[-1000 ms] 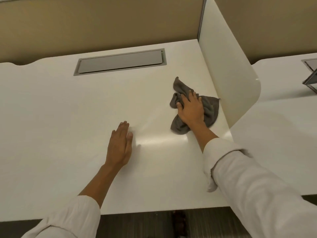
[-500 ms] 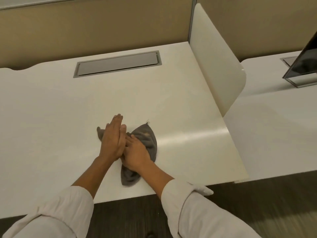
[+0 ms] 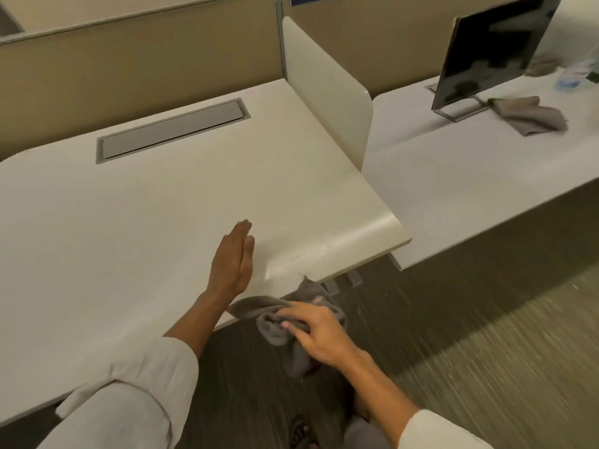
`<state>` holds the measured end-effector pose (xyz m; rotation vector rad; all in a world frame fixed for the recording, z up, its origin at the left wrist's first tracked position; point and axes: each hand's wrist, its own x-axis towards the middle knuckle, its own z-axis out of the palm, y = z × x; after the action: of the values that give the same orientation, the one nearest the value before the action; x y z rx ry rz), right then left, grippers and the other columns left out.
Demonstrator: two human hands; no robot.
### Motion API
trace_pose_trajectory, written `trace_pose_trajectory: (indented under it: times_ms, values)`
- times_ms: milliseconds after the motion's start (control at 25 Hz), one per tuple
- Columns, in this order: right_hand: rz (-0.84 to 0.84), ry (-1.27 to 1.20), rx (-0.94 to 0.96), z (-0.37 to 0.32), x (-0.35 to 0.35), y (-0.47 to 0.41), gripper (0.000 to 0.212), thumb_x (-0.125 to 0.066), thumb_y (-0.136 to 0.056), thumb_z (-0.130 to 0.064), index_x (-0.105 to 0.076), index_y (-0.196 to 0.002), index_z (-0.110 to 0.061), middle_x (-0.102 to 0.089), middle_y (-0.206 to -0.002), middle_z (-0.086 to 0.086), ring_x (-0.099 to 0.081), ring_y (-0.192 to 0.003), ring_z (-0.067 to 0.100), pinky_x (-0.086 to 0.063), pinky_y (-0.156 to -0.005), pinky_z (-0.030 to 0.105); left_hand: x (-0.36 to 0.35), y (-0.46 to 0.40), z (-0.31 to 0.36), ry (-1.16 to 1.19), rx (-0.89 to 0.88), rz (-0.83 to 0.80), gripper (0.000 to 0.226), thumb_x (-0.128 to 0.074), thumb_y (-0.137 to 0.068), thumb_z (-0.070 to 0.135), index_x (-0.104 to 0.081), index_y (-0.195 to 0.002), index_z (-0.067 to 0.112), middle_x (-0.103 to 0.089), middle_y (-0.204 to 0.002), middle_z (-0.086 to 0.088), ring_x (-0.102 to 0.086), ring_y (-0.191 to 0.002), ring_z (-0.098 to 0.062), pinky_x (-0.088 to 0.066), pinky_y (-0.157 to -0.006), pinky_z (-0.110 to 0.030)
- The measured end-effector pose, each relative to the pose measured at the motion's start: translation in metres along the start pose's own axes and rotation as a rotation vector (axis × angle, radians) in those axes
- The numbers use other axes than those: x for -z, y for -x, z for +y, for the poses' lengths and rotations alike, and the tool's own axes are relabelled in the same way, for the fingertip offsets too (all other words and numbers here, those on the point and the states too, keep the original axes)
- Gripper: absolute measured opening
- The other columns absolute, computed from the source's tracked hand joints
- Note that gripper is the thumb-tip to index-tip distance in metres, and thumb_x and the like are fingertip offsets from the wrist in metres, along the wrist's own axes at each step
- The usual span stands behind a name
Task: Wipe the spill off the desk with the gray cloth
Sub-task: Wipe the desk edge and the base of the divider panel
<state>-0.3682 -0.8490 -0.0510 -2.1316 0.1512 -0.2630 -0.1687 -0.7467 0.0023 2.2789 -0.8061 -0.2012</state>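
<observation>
1. Right hand [image 3: 319, 335] of mine grips the crumpled gray cloth [image 3: 285, 322], just off the white desk [image 3: 129, 222] edge at 5 o'clock.
2. Left hand [image 3: 231, 260] lies flat, holding nothing.
3. I should keep the cloth bunched, so nothing drips.

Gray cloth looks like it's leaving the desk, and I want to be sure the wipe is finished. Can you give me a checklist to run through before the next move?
1. Right hand grips the gray cloth: ok.
2. Cloth on the desk: not ok; it is bunched past the front edge, mostly over the floor.
3. Left hand flat on the desk, bracing: ok.
4. Spill gone: cannot tell; a shiny streak shows near the front edge, moisture or glare.
5. Wiped area free of objects: ok.
</observation>
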Motion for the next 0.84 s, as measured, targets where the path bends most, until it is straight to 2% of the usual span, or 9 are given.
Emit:
trace_pose_trajectory:
  times_ms: [80,160,240,320,400,480,560,720,840]
  values:
    - [0.329,-0.398,-0.395,0.023,0.021,0.044,0.02,-0.069,-0.091,-0.032,-0.072,-0.11,-0.034,-0.073,-0.113,-0.005,-0.066,-0.114,0.013,-0.053,-0.096,0.028,-0.008,0.006,0.011,0.007,-0.001,-0.051,0.059,-0.021,-0.099,0.045,-0.04,-0.146,0.015,-0.039,-0.155,-0.004,-0.033,-0.144,-0.02,-0.023,-0.12,-0.041]
    - [0.692,-0.911,-0.707,0.041,0.038,0.077,0.024,-0.071,-0.086,-0.042,-0.074,-0.106,-0.03,-0.074,-0.112,0.009,-0.071,-0.103,0.026,-0.06,-0.08,0.035,-0.015,0.012,0.022,0.002,-0.011,-0.101,0.063,-0.02,-0.097,0.049,-0.041,-0.146,0.016,-0.038,-0.155,-0.003,-0.032,-0.144,-0.02,-0.023,-0.12,-0.043]
    - [0.914,-1.366,-0.792,0.049,0.045,0.095,0.031,-0.052,-0.099,-0.035,-0.078,-0.103,-0.018,-0.073,-0.114,0.015,-0.074,-0.093,0.027,-0.062,-0.072,0.034,-0.02,0.015,0.031,0.009,-0.026,-0.14,0.062,-0.021,-0.096,0.051,-0.045,-0.143,0.017,-0.041,-0.153,-0.003,-0.035,-0.143,-0.021,-0.025,-0.119,-0.045]
    - [1.058,-1.596,-0.811,0.047,0.042,0.101,0.05,-0.04,-0.103,-0.029,-0.083,-0.079,-0.016,-0.078,-0.089,0.007,-0.075,-0.073,0.019,-0.06,-0.058,0.027,-0.022,0.017,0.039,-0.002,-0.044,-0.181,0.063,-0.021,-0.095,0.053,-0.051,-0.137,0.018,-0.045,-0.151,-0.002,-0.038,-0.141,-0.021,-0.027,-0.118,-0.045]
    - [1.139,-1.718,-0.766,0.036,0.033,0.097,0.042,-0.047,-0.095,-0.03,-0.083,-0.079,-0.015,-0.077,-0.08,0.005,-0.074,-0.068,0.019,-0.06,-0.056,0.028,-0.021,0.016,0.044,-0.027,-0.067,-0.222,0.066,-0.021,-0.094,0.056,-0.058,-0.132,0.017,-0.045,-0.151,0.0,-0.037,-0.141,-0.02,-0.027,-0.119,-0.045]
    - [1.191,-1.769,-0.759,0.029,0.015,0.087,0.035,-0.052,-0.089,-0.033,-0.082,-0.086,-0.016,-0.077,-0.087,0.007,-0.074,-0.078,0.023,-0.06,-0.067,0.034,-0.02,0.014,0.046,-0.032,-0.095,-0.263,0.064,-0.022,-0.094,0.055,-0.059,-0.131,0.017,-0.046,-0.15,0.0,-0.038,-0.141,-0.02,-0.027,-0.119,-0.044]
    - [1.281,-1.773,-0.786,0.027,-0.011,0.075,0.043,-0.046,-0.097,-0.033,-0.083,-0.081,-0.017,-0.077,-0.089,0.006,-0.07,-0.085,0.025,-0.054,-0.077,0.038,-0.021,0.013,0.044,-0.054,-0.167,-0.325,0.06,-0.024,-0.095,0.053,-0.057,-0.133,0.019,-0.047,-0.149,-0.001,-0.039,-0.141,-0.021,-0.028,-0.118,-0.045]
    - [1.411,-1.91,-0.728,0.011,-0.052,0.042,0.037,-0.047,-0.099,-0.036,-0.074,-0.108,-0.013,-0.071,-0.109,0.011,-0.065,-0.1,0.029,-0.05,-0.087,0.04,-0.032,-0.004,0.039,-0.121,-0.34,-0.457,0.06,-0.024,-0.095,0.051,-0.05,-0.139,0.021,-0.042,-0.153,0.0,-0.035,-0.143,-0.02,-0.026,-0.119,-0.046]
    - [1.467,-1.956,-0.706,0.005,-0.088,0.019,0.036,-0.048,-0.099,-0.04,-0.071,-0.11,-0.014,-0.072,-0.113,0.013,-0.065,-0.106,0.03,-0.049,-0.097,0.043,-0.055,-0.02,0.034,-0.143,-0.479,-0.521,0.061,-0.023,-0.095,0.054,-0.048,-0.141,0.023,-0.039,-0.154,0.003,-0.033,-0.144,-0.018,-0.026,-0.119,-0.043]
